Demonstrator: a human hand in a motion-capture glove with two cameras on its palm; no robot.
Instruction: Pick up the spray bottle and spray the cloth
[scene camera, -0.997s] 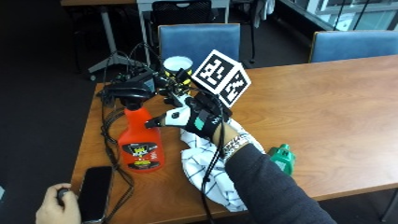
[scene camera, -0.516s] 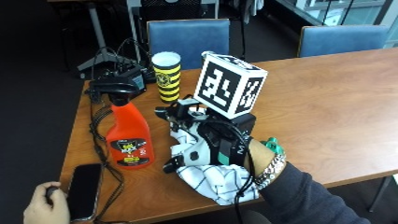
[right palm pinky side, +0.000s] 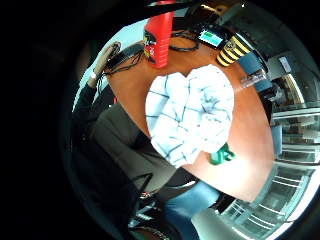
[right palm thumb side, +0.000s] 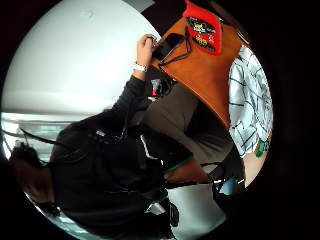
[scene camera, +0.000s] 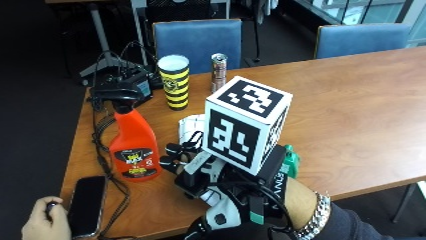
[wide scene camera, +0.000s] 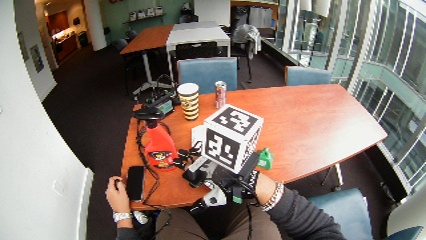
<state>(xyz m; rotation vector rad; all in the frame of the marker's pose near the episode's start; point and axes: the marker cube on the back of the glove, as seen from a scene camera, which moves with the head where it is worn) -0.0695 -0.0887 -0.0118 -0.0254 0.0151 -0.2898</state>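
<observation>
The red spray bottle with a black trigger head stands upright on the wooden table, left of the cloth. Most of the white cloth with dark lines is hidden under my gloved right hand; the little finger side palm view shows the cloth spread out and crumpled. My hand hovers over the cloth's near part, a short way right of the bottle. Its fingers point toward the bottle, relaxed and holding nothing. The bottle also appears in the thumb side palm view.
A yellow-and-black striped cup, a slim can and a black device with cables stand behind the bottle. A phone lies by the bare left hand. A green object lies right of the cloth. Blue chairs stand beyond.
My hand has drawn back from beside the bottle toward the table's front edge, over the cloth. The bottle still stands in place. The outside camera has shifted.
</observation>
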